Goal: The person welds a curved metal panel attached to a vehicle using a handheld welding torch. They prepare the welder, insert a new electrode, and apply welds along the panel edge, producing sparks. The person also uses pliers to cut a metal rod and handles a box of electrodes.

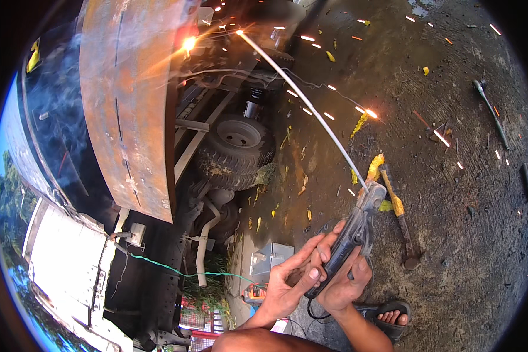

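My right hand is wrapped around the dark handle of a welding electrode holder, low in the middle of the view. The fingers and thumb of my left hand press on the same handle from the left. A long pale welding rod is clamped in the holder's jaws and slants up and left. Its tip glows orange, a little apart from a glowing spot at the right edge of a rusty steel plate. Sparks fly across the ground, and smoke drifts at the left.
A vehicle wheel and frame parts lie beyond the plate. On the concrete are a hammer, a ratchet wrench and yellow leaves. A metal box stands left of my hands, near a green cable. My sandalled foot is at lower right.
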`<state>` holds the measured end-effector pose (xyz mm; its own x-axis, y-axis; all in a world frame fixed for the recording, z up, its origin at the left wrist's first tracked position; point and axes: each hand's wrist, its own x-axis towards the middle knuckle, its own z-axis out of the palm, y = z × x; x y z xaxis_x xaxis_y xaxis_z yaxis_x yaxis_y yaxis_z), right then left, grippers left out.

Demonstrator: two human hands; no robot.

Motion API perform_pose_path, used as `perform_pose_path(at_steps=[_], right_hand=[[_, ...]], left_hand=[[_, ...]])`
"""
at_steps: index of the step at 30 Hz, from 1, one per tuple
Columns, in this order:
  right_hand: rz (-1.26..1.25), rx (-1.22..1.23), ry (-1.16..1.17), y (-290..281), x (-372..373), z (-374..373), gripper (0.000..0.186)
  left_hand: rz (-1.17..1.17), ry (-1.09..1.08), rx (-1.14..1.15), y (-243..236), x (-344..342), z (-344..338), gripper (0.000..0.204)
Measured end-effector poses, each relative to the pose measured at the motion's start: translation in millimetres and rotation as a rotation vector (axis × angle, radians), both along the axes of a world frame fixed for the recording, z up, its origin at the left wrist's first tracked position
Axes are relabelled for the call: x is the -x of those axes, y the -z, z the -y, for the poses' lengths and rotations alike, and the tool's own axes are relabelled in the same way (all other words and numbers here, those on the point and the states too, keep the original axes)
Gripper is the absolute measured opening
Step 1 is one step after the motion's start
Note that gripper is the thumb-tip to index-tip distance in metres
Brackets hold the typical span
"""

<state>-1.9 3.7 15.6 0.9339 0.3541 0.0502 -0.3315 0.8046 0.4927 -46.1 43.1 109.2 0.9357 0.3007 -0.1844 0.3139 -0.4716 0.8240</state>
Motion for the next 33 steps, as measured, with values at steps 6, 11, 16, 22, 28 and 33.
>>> perform_pose_path(at_steps=[6,11,16,22,28,33], right_hand=[[0.071,0.002,-0.042,7.0,2.7,-3.2,0.076],[0.087,0.020,-0.042,1.9,2.6,-1.3,0.079],[0.092,0.023,-0.044,0.1,2.2,-1.1,0.079],[0.093,0.042,-0.031,-0.8,1.1,-1.3,0.083],[0.103,0.035,-0.023,0.7,0.9,-2.3,0.083],[0.095,0.048,-0.027,-0.7,1.0,-1.1,0.084]], left_hand=[[0.022,-0.017,0.039,1.7,6.9,-8.0,0.057],[0.050,-0.026,0.042,-0.7,8.8,-8.5,0.055],[0.067,-0.029,0.024,-0.9,9.5,-9.2,0.054],[0.067,-0.032,0.006,-1.2,8.4,-9.6,0.055],[0.090,-0.043,-0.007,-0.3,6.8,-7.6,0.055],[0.090,-0.034,-0.001,0.3,7.8,-10.1,0.055]])
